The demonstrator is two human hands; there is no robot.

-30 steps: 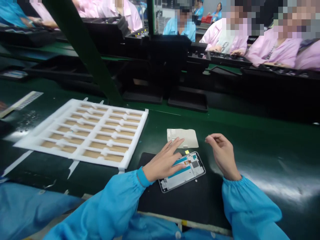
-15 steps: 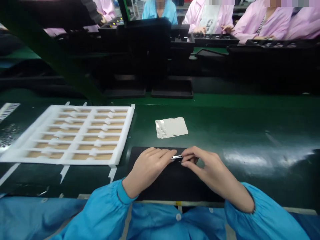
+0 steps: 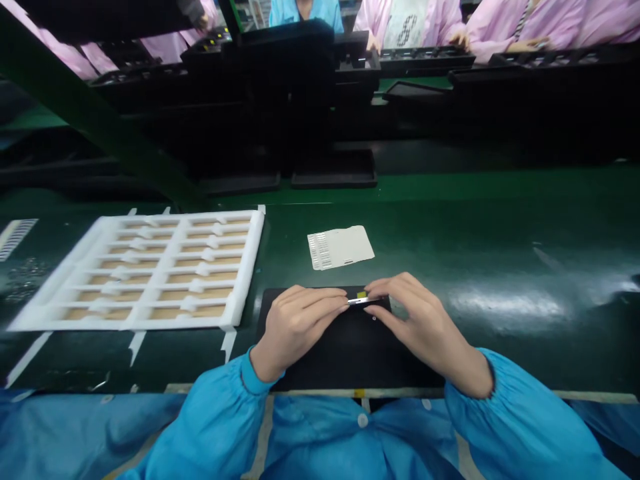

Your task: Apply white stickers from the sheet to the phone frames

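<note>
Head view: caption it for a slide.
Left hand and right hand hold a slim silver-edged device over a black rectangular mat.

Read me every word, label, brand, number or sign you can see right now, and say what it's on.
Nothing reads for certain.
White shirt at the back: dark curly print, perhaps "S", too blurred to confirm.
Pale sheet: small strips, no legible lettering.
Phone frame, seen edge-on: no readable marking.

Thin silver-edged phone [image 3: 358, 301], seen edge-on, ends hidden, over black mat [image 3: 345, 360]
</note>
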